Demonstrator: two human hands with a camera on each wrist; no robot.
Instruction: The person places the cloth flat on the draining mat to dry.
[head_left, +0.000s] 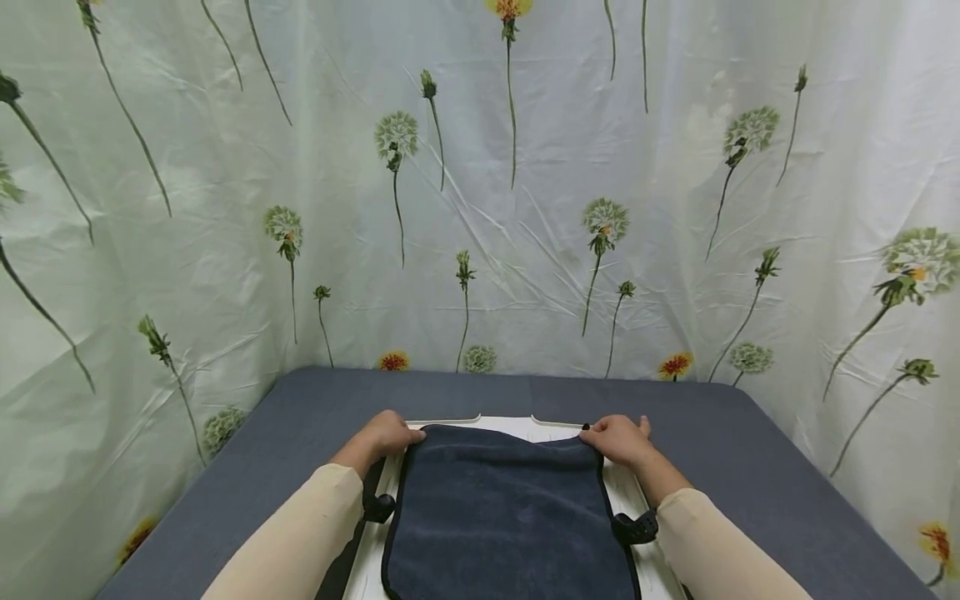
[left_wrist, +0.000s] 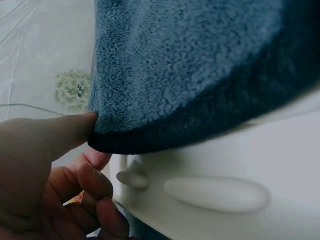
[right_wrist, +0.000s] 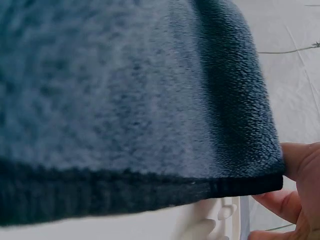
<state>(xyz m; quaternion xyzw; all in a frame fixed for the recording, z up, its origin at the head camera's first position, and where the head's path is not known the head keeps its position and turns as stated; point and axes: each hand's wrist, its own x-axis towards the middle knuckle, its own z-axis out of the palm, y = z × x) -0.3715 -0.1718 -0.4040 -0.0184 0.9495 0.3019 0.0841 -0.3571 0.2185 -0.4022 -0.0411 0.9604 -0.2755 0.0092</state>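
A dark blue, plush towel [head_left: 510, 517] with a black edging spreads between both hands. My left hand [head_left: 384, 435] pinches its far left corner between thumb and finger; in the left wrist view that towel corner [left_wrist: 150, 75] hides part of what lies beneath. At the far right corner, my right hand [head_left: 618, 439] pinches the edge, and the right wrist view shows the towel [right_wrist: 125, 100] sloping down from the fingertips. Underneath is a white plastic board or tray [head_left: 510, 427] with a notched far edge and moulded hollows, mostly covered.
The white board lies on a grey-blue padded table [head_left: 315, 417] with rounded far corners. Behind and at both sides hangs a pale curtain [head_left: 480, 208] printed with dandelions. A black wrist device [head_left: 636, 527] hangs under the right forearm, another [head_left: 380, 507] under the left.
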